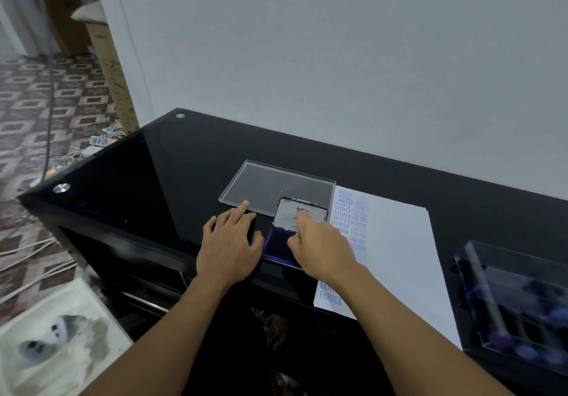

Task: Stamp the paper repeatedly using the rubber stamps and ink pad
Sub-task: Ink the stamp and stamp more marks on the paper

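On the table (153,180), the ink pad (278,246) sits in the middle with its lid raised at the back, and a flat tray (276,185) lies just behind and to its left. The paper (399,257) lies just right of the ink pad, with a box (507,272) holding stamps (499,338) further right. The left hand (230,242) rests on the table left of the ink pad, and the right hand (319,242) is over it.
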The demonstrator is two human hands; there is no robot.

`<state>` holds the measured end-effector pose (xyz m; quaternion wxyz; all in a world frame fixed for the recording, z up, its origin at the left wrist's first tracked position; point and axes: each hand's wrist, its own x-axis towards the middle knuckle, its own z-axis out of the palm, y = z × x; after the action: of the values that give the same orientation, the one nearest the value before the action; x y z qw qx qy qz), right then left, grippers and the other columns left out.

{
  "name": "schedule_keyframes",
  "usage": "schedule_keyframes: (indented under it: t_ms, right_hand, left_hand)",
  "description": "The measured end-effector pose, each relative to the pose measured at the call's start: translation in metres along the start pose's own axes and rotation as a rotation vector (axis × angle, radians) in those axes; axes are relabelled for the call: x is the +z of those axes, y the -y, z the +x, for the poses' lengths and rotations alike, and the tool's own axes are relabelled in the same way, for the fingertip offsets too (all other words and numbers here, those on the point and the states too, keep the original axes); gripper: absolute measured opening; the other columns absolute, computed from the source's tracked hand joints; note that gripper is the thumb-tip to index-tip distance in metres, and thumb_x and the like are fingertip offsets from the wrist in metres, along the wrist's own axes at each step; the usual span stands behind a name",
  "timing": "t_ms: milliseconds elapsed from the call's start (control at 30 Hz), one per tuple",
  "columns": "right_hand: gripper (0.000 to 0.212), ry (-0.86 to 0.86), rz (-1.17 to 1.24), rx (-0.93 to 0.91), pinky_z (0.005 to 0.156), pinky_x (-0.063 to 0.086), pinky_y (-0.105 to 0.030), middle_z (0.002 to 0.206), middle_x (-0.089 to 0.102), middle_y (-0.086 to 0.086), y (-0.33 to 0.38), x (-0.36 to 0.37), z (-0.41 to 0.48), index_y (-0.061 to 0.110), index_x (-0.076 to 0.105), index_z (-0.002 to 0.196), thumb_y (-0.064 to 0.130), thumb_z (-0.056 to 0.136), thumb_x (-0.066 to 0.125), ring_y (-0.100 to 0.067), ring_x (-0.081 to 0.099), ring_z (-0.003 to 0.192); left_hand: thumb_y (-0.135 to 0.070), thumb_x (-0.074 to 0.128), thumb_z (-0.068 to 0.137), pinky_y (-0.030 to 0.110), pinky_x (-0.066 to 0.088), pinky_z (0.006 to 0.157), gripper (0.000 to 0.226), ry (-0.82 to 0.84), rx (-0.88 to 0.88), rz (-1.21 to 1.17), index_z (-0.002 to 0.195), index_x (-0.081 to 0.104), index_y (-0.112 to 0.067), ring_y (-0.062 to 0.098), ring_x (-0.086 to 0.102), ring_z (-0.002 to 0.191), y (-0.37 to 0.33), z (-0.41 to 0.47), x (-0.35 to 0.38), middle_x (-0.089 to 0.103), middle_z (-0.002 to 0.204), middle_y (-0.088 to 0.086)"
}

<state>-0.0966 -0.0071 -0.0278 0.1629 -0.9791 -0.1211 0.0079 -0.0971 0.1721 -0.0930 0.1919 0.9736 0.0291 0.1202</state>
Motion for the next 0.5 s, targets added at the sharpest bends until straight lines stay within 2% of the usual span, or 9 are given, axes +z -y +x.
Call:
schedule_keyframes:
  t_ms: [167,367,500]
  right_hand:
    - [0.013,0.004,-0.027,0.005,0.053,0.034,-0.033,0.069,0.047,-0.002,0.0025,0.0009,0.0038,0.016,0.037,0.089,0.025,0.098,0.042,-0.023,0.045,0.061]
    - [0.013,-0.002,-0.005,-0.014,0.049,0.031,-0.031,0.068,0.05,-0.001,0.0007,-0.0004,-0.001,0.018,0.037,0.088,0.022,0.099,0.042,-0.016,0.043,0.057]
    - [0.014,-0.021,-0.034,0.019,0.05,0.031,-0.031,0.068,0.047,-0.001,0.0047,0.0024,0.0043,0.017,0.038,0.088,0.024,0.098,0.044,-0.019,0.044,0.059]
  left_hand:
    - [-0.043,0.043,0.099,0.042,0.017,0.122,0.048,-0.003,0.003,0.0,0.143,0.05,-0.027,0.009,0.026,0.148,0.0005,0.0002,0.0003,0.027,0.163,-0.011]
    - [-0.043,0.044,0.099,0.042,0.016,0.122,0.047,-0.006,-0.001,-0.01,0.143,0.05,-0.027,0.009,0.026,0.148,0.0004,-0.0002,0.0006,0.028,0.162,-0.011]
    - [-0.042,0.045,0.099,0.043,0.017,0.122,0.047,-0.009,0.002,-0.013,0.143,0.05,-0.026,0.01,0.026,0.147,-0.0004,-0.0008,0.0002,0.028,0.162,-0.01]
